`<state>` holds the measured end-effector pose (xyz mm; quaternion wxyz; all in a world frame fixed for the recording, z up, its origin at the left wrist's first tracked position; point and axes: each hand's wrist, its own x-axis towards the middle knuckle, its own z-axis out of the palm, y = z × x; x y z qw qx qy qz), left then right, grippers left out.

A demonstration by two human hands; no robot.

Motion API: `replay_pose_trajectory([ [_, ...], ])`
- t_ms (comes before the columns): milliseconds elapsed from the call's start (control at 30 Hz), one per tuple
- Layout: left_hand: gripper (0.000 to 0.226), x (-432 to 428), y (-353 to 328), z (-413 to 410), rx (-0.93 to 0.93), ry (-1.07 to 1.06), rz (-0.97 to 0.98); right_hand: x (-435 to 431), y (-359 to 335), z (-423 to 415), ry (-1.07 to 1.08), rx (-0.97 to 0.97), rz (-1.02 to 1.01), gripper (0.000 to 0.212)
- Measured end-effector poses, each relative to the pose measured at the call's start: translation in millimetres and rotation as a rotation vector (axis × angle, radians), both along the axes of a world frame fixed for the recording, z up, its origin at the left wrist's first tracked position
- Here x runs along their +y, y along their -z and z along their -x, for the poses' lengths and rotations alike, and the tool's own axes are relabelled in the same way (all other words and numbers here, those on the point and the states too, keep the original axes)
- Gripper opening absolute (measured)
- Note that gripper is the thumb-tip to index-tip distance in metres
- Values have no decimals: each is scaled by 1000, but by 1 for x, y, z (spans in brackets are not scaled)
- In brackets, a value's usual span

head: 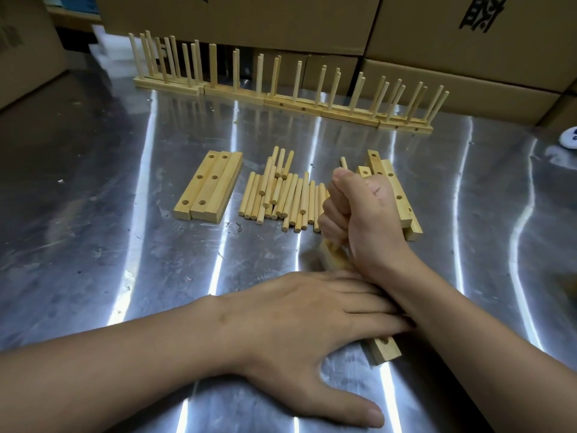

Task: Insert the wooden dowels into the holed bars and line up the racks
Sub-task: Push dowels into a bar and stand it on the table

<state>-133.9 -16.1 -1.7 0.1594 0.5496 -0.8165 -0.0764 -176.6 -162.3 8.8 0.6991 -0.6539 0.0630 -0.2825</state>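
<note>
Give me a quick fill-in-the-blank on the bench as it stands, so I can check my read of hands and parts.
The right hand grips one upright ____.
The left hand presses flat on a holed ____.
The loose dowels lie in a pile to the ____ of the right hand.
The finished racks stand in front of cardboard ____.
Missing: dowel; bar; left; boxes.
</note>
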Motion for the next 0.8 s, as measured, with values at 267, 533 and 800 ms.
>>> replay_pose_trajectory([
  [267,53,4,2,-7,323,-69,80,-5,2,8,-144,65,-79,55],
  [533,12,-10,-17,-41,1094,-588,430,-15,-2,17,-144,89,-78,59],
  [800,28,-29,-7,-53,885,-578,228,-27,-16,50,197,154,630,15],
])
